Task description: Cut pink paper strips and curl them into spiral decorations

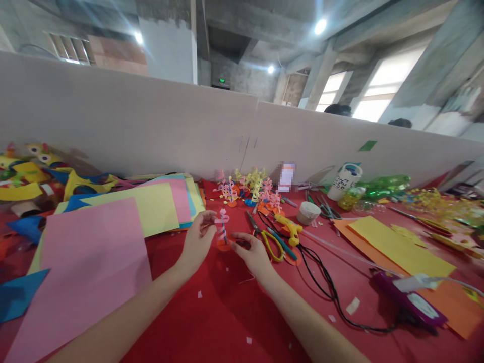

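Note:
A small paper craft [223, 227] stands upright in front of me: a pink paper strip coiled round a blue stem on a round orange base [224, 245]. From its left side, the fingers of my left hand [201, 237] are closed at the upper end of the pink strip. My right hand [254, 256] is low at the right of the craft, thumb and forefinger apart and curved by the base; whether they touch it I cannot tell. Behind stand several similar coiled paper crafts [255, 189] in pink and yellow.
Scissors with yellow handles [275, 247] and a yellow glue gun [290, 227] lie right of my hands, with a black cable [325, 282] and purple power strip [410, 297]. Pink paper [94, 252] lies left. A white partition [151, 126] closes the back.

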`<state>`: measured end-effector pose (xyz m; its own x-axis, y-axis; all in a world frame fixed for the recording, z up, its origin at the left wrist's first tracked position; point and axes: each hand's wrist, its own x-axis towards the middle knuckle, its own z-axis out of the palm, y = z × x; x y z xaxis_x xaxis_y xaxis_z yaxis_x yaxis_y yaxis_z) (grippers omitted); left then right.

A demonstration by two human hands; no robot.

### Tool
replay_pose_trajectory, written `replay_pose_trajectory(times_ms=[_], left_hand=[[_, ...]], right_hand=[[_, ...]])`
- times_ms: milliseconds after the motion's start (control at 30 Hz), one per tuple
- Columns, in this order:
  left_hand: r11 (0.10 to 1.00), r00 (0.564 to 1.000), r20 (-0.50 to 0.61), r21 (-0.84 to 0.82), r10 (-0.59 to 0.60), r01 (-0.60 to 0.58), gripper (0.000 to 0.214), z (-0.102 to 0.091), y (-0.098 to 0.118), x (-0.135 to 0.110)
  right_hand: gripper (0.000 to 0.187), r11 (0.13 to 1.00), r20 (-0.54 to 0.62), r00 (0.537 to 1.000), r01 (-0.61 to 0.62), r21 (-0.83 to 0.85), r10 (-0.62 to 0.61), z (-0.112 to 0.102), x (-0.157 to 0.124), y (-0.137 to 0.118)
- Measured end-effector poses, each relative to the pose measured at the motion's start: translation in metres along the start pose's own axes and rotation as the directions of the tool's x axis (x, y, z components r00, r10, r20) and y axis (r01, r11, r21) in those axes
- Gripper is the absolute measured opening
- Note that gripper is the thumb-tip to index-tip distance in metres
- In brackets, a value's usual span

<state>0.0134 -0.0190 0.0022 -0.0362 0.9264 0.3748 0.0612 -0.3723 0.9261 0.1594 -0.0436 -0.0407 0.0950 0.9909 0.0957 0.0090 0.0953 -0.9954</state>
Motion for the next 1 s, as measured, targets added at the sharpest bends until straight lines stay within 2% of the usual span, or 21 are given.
replay_pose_trajectory(times_ms=[100, 200, 333, 467, 533, 667, 833, 1000], left_hand=[[0.997, 0.997, -0.040, -0.045, -0.061, 0.059, 0.017, -0.003, -0.007, 0.003], [0.967, 0.979, -0.058, -0.179, -0.194, 0.181, 0.016, -0.005, -0.014, 0.004], [0.882, 0.924, 0.050, -0.283, -0.379, 0.377, 0.027, -0.006, -0.022, 0.004], [0.811, 0.871, 0.187, -0.317, -0.454, 0.491, 0.034, -0.004, -0.022, 0.003], [0.804, 0.862, 0.247, -0.317, -0.442, 0.503, 0.036, -0.003, -0.016, 0.003], [0.831, 0.875, 0.303, -0.306, -0.379, 0.465, 0.040, -0.003, -0.004, 0.003], [0.829, 0.883, 0.294, -0.328, -0.366, 0.453, 0.037, -0.005, -0.004, 0.006], [0.842, 0.890, 0.248, -0.304, -0.381, 0.445, 0.027, -0.006, -0.006, 0.007]], right_hand=[[0.036, 0.999, 0.003, 0.999, -0.033, 0.034, 0.033, 0.000, 0.001, -0.001], [0.038, 0.995, 0.006, 0.998, -0.060, 0.083, 0.060, -0.001, 0.001, -0.003], [0.043, 0.979, 0.004, 0.993, -0.115, 0.169, 0.116, -0.004, 0.002, -0.006], [0.044, 0.955, -0.010, 0.988, -0.149, 0.257, 0.156, -0.006, 0.003, -0.004], [0.042, 0.950, 0.012, 0.987, -0.157, 0.271, 0.160, -0.006, 0.003, -0.003], [0.041, 0.962, 0.038, 0.984, -0.177, 0.206, 0.173, -0.006, 0.001, -0.003], [0.038, 0.980, 0.076, 0.986, -0.160, 0.123, 0.151, -0.003, 0.000, -0.004], [0.035, 0.979, 0.103, 0.984, -0.160, 0.128, 0.147, -0.002, 0.000, -0.003]])
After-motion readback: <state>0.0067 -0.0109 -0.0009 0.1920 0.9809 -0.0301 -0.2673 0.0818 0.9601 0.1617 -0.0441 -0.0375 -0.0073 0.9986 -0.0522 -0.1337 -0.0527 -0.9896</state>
